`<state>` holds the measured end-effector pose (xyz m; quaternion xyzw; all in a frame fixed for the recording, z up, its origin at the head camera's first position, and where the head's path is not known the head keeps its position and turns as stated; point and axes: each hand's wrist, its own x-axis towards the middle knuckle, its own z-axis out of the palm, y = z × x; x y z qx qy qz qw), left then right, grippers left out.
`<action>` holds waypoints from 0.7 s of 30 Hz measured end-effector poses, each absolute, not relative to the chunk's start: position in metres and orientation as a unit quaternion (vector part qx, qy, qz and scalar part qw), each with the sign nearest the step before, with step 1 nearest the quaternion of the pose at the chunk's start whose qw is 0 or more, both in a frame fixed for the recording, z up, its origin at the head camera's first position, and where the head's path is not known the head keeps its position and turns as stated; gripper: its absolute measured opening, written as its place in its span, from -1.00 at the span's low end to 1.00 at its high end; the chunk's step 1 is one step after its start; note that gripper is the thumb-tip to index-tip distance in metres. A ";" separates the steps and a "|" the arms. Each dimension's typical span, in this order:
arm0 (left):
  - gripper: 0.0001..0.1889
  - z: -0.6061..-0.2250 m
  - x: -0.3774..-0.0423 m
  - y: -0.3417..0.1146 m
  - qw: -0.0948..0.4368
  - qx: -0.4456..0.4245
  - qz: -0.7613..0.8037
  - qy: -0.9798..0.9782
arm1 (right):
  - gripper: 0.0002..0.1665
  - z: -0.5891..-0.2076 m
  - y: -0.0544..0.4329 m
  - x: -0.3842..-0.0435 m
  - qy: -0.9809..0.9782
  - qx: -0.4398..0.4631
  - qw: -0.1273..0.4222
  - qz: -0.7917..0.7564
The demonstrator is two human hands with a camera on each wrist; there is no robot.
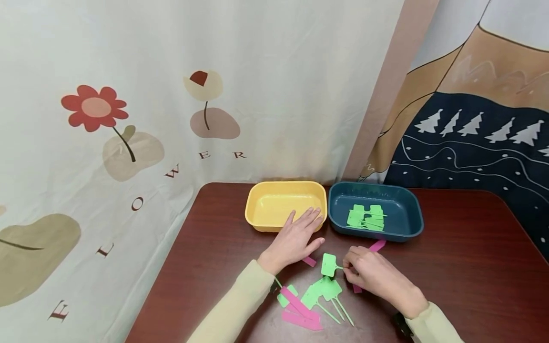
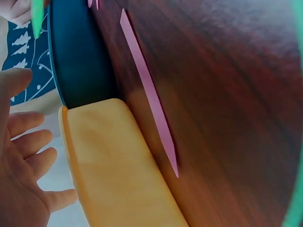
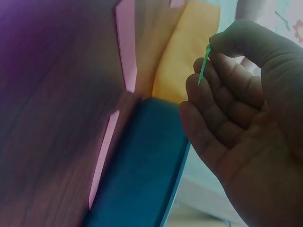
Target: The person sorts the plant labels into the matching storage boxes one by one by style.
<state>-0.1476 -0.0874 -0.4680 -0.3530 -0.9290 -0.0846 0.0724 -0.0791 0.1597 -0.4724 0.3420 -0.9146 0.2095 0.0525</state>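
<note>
My right hand (image 1: 377, 274) pinches the thin stem of a green plant label (image 1: 329, 265), whose square head points left above the table. In the right wrist view, only a narrow green piece (image 3: 204, 66) of it shows between thumb and fingers. My left hand (image 1: 295, 239) is spread, fingers extended, over the near right rim of the yellow tray (image 1: 261, 226); whether it touches the rim cannot be told. Below both hands lies a loose pile of green plant labels (image 1: 319, 291) and pink pointed strips (image 1: 300, 305). Several green labels (image 1: 366, 218) lie inside the blue tray (image 1: 409, 231).
Both trays stand side by side at the back of the brown table (image 1: 463, 247). Single pink strips lie near the hands, one (image 1: 378, 245) by the blue tray and another (image 1: 309, 261) under the left hand. A printed curtain (image 1: 274, 95) hangs behind.
</note>
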 end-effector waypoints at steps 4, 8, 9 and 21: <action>-0.39 -0.468 -0.151 -0.079 0.063 -0.360 -0.056 -0.929 | -0.73 -0.470 0.168 -0.079 -0.918 0.320 0.058 0.227; -0.38 -0.470 -0.153 -0.071 0.060 -0.365 -0.036 -0.928 | -0.72 -0.467 0.175 -0.081 -0.920 0.302 0.074 0.238; -0.38 -0.471 -0.153 -0.070 0.059 -0.366 -0.035 -0.928 | -0.71 -0.466 0.177 -0.082 -0.921 0.300 0.081 0.237; -0.38 -0.480 -0.151 -0.060 0.059 -0.370 -0.017 -0.927 | -0.67 -0.456 0.194 -0.090 -0.922 0.273 0.130 0.242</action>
